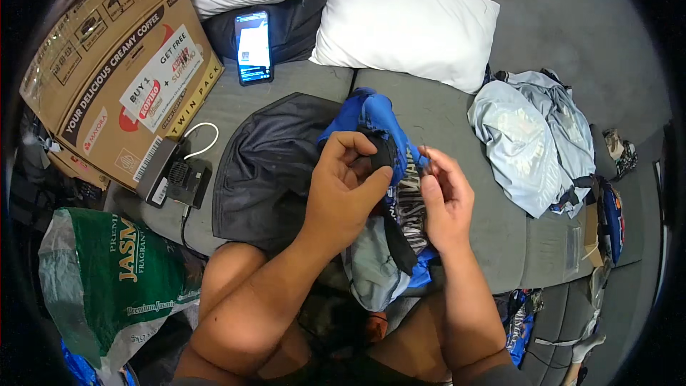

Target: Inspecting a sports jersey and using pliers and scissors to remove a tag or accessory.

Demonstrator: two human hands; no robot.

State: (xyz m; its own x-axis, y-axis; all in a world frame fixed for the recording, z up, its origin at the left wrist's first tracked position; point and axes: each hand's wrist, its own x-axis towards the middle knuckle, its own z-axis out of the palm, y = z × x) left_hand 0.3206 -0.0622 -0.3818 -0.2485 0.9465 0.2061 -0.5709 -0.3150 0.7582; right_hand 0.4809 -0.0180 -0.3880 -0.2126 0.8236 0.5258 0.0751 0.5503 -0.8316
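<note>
A blue garment with black trim [375, 110] and printed lettering is bunched between my hands, its grey-green part hanging over the front edge of the grey cushioned seat. My left hand [343, 193] pinches the garment's black band between thumb and fingers. At the garment's right edge, my right hand [450, 198] has its thumb and fingertips curled close together, touching the blue cloth. Whether something small, such as a thread, sits between those fingertips is too fine to tell. Under and left of the garment lies a dark grey cloth [268, 171].
A cardboard carton [128, 64], a lit phone [253, 48] and a white pillow [402, 21] stand behind. Left are a black device with cables [187, 182] and a green rice sack [112, 273]. Light grey garments [525, 139] lie right; another person's socked foot [587, 346] shows lower right.
</note>
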